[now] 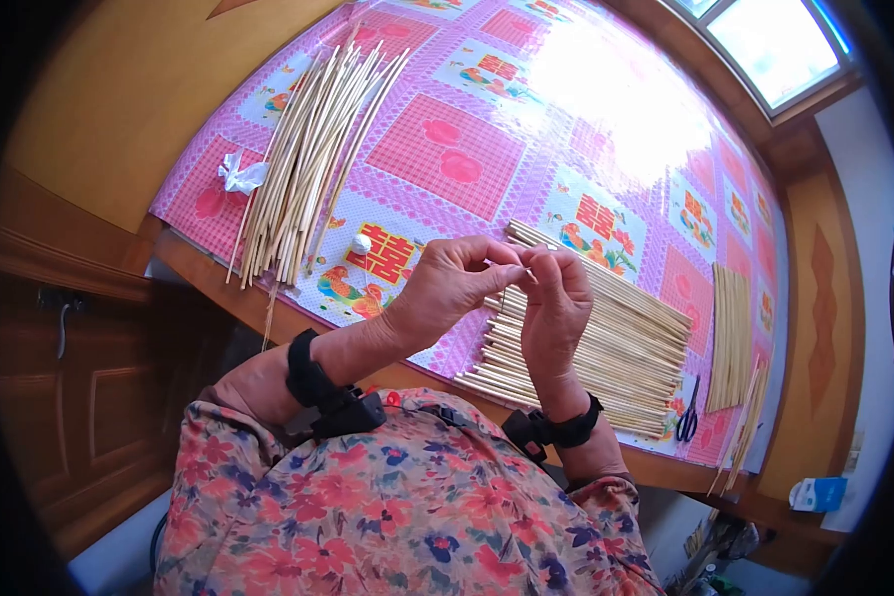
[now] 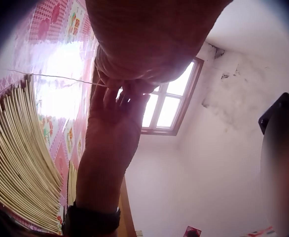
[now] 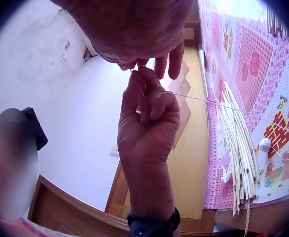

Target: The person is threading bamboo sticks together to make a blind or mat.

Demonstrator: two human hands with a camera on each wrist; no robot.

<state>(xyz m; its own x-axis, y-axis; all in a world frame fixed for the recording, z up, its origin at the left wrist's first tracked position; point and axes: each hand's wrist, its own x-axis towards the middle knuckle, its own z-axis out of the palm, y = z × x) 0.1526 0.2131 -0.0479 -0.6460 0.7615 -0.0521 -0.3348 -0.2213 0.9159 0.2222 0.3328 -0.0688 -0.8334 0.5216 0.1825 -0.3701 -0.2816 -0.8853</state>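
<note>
My left hand point(image 1: 457, 288) and right hand point(image 1: 556, 308) meet fingertip to fingertip above the table's front edge. Both pinch a thin white thread point(image 3: 198, 98) between thumb and fingers. From my left hand, the thread slants down toward a small white thread ball point(image 1: 362, 243) on the tablecloth. In the left wrist view, a strand point(image 2: 60, 76) stretches from the fingers out past the row of stalks. Just beneath my right hand lies a mat of pale stalks point(image 1: 596, 333), set side by side. The pinched bit of thread is mostly hidden by the fingertips.
A loose bundle of long stalks point(image 1: 313, 159) lies at the left, with crumpled white paper point(image 1: 241, 174) beside it. Scissors point(image 1: 687, 412) and another row of stalks point(image 1: 730, 338) are at the right. A pink patterned tablecloth point(image 1: 447, 154) covers the table.
</note>
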